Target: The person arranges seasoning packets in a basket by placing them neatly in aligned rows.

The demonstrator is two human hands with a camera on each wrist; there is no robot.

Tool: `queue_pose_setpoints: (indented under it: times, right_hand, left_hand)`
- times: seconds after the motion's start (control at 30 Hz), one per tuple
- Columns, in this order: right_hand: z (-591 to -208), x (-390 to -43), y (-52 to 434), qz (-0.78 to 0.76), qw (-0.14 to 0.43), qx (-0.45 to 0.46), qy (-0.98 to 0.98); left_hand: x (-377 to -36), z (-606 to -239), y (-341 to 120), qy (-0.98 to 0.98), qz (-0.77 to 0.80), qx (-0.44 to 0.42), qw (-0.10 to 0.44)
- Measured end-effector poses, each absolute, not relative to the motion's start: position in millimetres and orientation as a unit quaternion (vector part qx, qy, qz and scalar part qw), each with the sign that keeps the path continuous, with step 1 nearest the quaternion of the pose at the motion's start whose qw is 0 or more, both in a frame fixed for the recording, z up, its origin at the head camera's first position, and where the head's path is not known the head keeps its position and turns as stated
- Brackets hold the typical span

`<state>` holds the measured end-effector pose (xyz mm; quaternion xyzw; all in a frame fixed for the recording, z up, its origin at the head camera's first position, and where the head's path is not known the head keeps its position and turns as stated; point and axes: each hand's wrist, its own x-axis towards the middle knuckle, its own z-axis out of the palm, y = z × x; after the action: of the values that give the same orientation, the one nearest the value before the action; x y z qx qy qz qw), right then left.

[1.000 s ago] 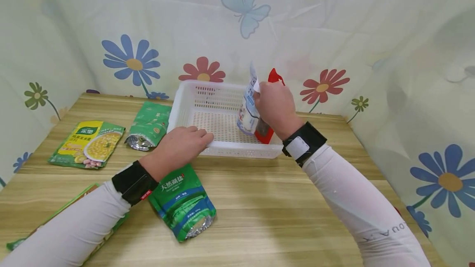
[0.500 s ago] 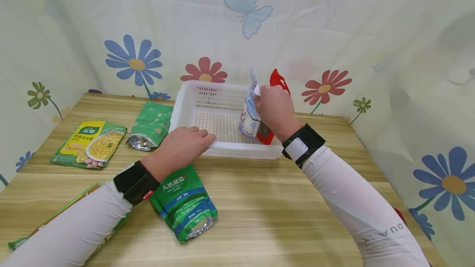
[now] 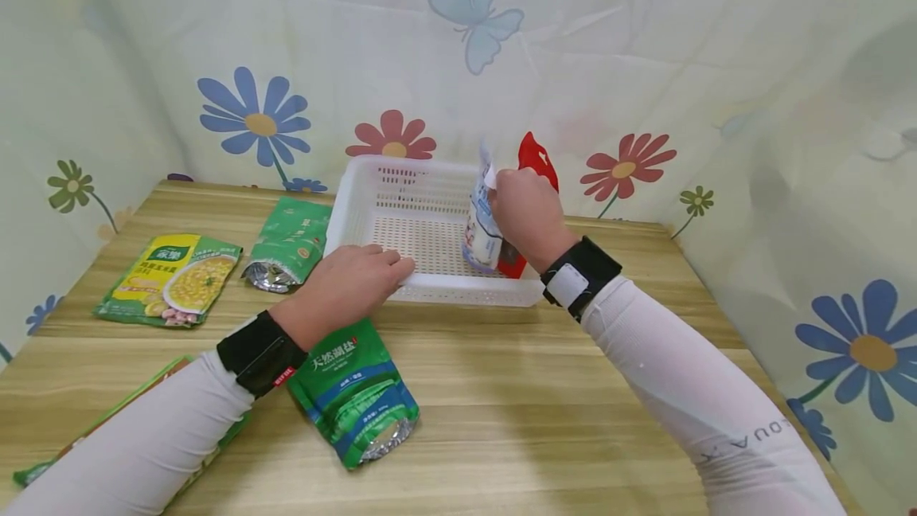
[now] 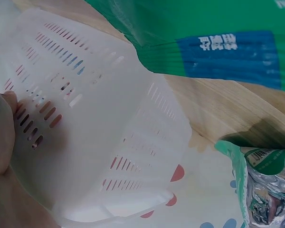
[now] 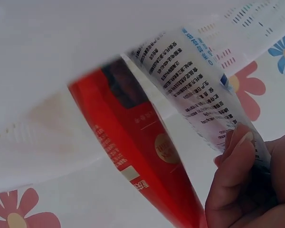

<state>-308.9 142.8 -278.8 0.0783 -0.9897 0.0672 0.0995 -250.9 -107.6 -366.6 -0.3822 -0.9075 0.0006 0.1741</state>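
My right hand [image 3: 528,212] pinches the upper part of a white-and-blue printed pouch [image 3: 481,233], which stands upright inside the right end of a white plastic basket [image 3: 466,289]. Right beside it is a red pouch [image 3: 537,158], partly hidden by that hand; the right wrist view shows its red side [image 5: 142,147] apart from the pinched top. Over the basket's near left corner lies my left hand [image 3: 351,285], gripping the rim. From the left wrist, its thumb [image 4: 9,102] shows against the slotted outer wall. A green salt pouch [image 3: 354,396] lies just below the left wrist.
On the wooden table [image 3: 544,420], a green foil-bottomed pouch [image 3: 290,241] lies against the basket's left side. Farther left is a yellow-green soup packet [image 3: 172,279]. Another green-and-brown packet [image 3: 122,408] is partly under my left forearm. A flowered cloth [image 3: 609,38] hangs behind.
My right hand has lowered slightly, and the white-and-blue pouch has come down a little with it inside the basket. The left hand keeps its place on the rim.
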Motion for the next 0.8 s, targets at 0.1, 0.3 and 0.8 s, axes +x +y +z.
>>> queue_pose_setpoints:
  times: [0.1, 0.3, 0.8]
  right_hand:
    - [-280, -310, 143, 0.057, 0.094, 0.081, -0.991]
    - [-280, -312, 143, 0.033, 0.090, 0.086, -0.992]
    - [-287, -311, 141, 0.031, 0.065, 0.084, -0.994]
  left_hand:
    - [-250, -366, -108, -0.908, 0.000, -0.382, 0.174]
    - [-249, -364, -107, -0.910, 0.001, -0.378, 0.169]
    - [-251, -366, -107, -0.915, 0.006, -0.371, 0.158]
